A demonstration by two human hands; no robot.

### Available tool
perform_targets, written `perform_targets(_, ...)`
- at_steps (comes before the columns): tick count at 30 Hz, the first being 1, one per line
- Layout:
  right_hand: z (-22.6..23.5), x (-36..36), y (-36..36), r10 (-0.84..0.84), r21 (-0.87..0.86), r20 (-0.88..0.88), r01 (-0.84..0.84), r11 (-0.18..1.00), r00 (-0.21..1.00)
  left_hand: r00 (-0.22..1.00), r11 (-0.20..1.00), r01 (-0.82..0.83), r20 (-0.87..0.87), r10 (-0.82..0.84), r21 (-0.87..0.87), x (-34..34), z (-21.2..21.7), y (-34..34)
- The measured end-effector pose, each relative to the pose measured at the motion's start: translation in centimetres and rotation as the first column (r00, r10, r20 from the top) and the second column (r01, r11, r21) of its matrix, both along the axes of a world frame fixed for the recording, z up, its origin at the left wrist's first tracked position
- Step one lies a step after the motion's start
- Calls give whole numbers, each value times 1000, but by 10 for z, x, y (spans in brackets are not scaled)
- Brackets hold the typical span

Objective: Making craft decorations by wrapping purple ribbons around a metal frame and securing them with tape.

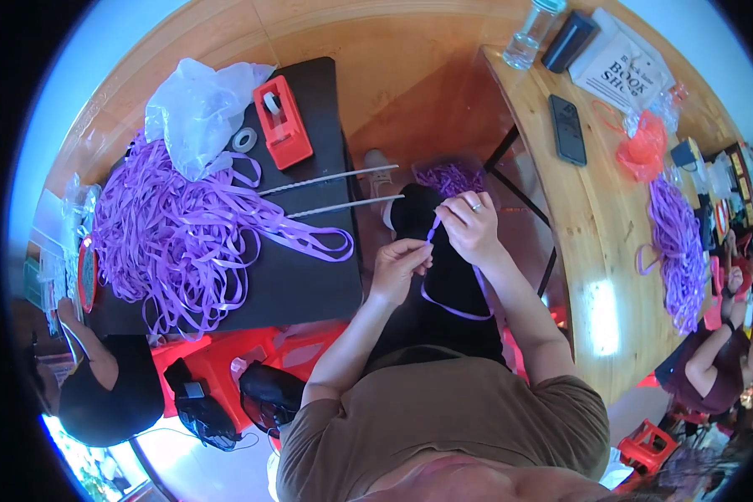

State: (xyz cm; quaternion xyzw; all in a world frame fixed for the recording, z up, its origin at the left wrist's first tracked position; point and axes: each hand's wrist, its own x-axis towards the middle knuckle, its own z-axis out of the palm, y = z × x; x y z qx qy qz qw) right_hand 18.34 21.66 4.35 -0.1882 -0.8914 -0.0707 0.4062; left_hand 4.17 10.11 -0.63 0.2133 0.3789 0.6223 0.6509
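A thin purple ribbon (455, 311) runs between my hands above my lap, and a loop of it hangs below them. My left hand (400, 268) is closed in a pinch on the ribbon. Higher and to the right, my right hand (470, 227), with a ring on one finger, pinches the same ribbon. The stretch between them looks folded or twisted; its detail is too small to tell. To the left, a big tangled heap of purple ribbon (171, 230) covers much of the dark table (322, 289). Two thin metal rods (351, 204) stick out past its edge towards my hands.
A red tape dispenser (286, 138), a tape roll (244, 140) and a clear plastic bag (194, 109) lie on the dark table. A wooden table (594, 243) at right holds a phone (567, 130) and a ribbon bundle (676, 251). Between them stands a bin (489, 198) with purple pieces. People sit at both sides.
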Motion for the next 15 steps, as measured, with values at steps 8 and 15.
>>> perform_targets(8, 22, -64, 63, 187, 55, -272, -179, 982, 944, 943, 893, -278, -74, 323, 355, -14, 8, 45)
perform_targets(15, 0, -105, 93, 307, -22, -297, -328, 944, 904, 870, 798, -477, 69, 488, 369, -19, 3, 62)
